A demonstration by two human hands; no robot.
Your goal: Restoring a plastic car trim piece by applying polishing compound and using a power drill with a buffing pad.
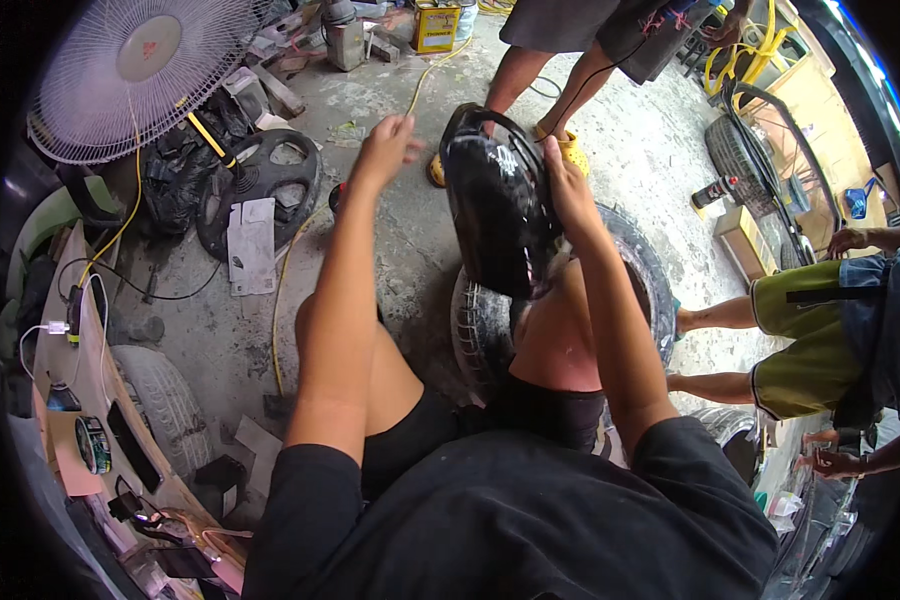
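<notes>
A glossy black curved part [495, 210], with a looped rim at its top, is held up over my right leg. My right hand [570, 195] grips its right edge, thumb upward. My left hand [390, 150] is raised to the left of the part, apart from it; its fingers are blurred and I cannot make out whether they hold anything. A tire [475, 340] stands behind and below the part, beside my knee.
Left: a standing fan [148, 50] with base [260, 190], a cluttered bench [80, 370] with cables, and a tire [160, 410]. Two people stand ahead [555, 30] and right [800, 350]. A yellow cord [282, 310] crosses the floor. Tires [730, 170] and boxes lie at right.
</notes>
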